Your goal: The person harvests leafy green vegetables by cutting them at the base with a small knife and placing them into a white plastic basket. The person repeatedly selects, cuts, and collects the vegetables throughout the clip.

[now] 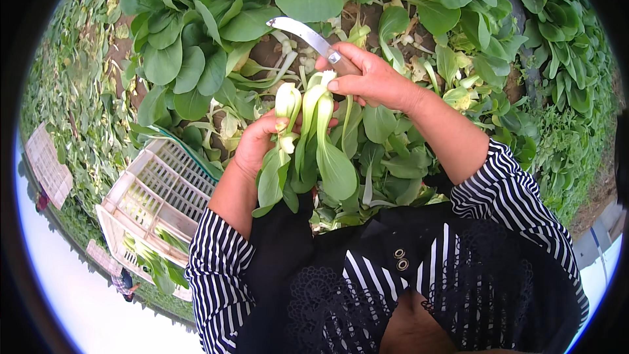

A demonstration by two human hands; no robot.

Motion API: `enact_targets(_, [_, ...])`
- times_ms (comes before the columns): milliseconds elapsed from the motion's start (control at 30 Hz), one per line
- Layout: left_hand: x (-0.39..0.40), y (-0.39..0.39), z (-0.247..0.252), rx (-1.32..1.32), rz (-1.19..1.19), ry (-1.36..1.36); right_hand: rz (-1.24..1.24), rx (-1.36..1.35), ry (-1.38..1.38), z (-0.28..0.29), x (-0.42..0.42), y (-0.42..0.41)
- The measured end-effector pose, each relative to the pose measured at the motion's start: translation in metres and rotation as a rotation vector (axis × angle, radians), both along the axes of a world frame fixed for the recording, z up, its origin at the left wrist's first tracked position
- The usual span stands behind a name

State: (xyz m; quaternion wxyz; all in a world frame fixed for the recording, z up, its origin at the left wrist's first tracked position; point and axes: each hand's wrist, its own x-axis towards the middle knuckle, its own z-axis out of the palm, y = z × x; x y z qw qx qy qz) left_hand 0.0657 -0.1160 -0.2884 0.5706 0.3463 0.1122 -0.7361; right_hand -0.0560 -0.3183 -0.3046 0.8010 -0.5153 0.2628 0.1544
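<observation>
My left hand (260,137) is closed around cut bok choy (314,103), whose pale stem bases point up and whose green leaves hang down over my fingers. A sickle-shaped harvesting knife (304,34) is gripped in my right hand (378,76), its curved metal blade reaching up and to the left. The thumb of that same hand touches the pale base of one bok choy. Part of the knife's brown handle (346,65) is covered by my fingers. Below the held plants, loose green leaves (403,157) lie close to my body.
White plastic crates (147,191) stand at the left, one with bok choy (162,265) in it. Growing bok choy (182,39) borders the far side, with yellowed trimmings (231,123) on the soil. Another person (125,282) is far off at lower left.
</observation>
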Motion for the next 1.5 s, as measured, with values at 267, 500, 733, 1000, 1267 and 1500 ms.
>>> enact_targets(267, [0.009, 0.002, -0.006, 0.19, -0.355, -1.089, 0.102, -0.133, -0.102, -0.013, -0.002, 0.002])
enact_targets(500, [0.037, 0.0, 0.015, -0.073, -0.529, -2.267, 0.302, -0.474, 0.039, 0.003, 0.004, -0.01])
enact_targets(733, [0.011, -0.016, 0.028, 0.112, -0.082, -0.619, 0.021, -0.251, -0.075, 0.004, 0.008, -0.004])
enact_targets(1000, [-0.021, -0.011, 0.0, 0.134, -0.092, -0.211, 0.055, 0.079, 0.052, -0.023, -0.004, -0.002])
enact_targets(1267, [0.02, -0.094, 0.03, -0.274, -0.892, -2.019, -0.227, -0.506, 0.239, -0.076, 0.004, -0.017])
enact_targets(1500, [0.083, -0.172, 0.011, -0.031, -1.237, -2.539, -0.557, -0.175, 0.337, -0.078, 0.037, -0.051])
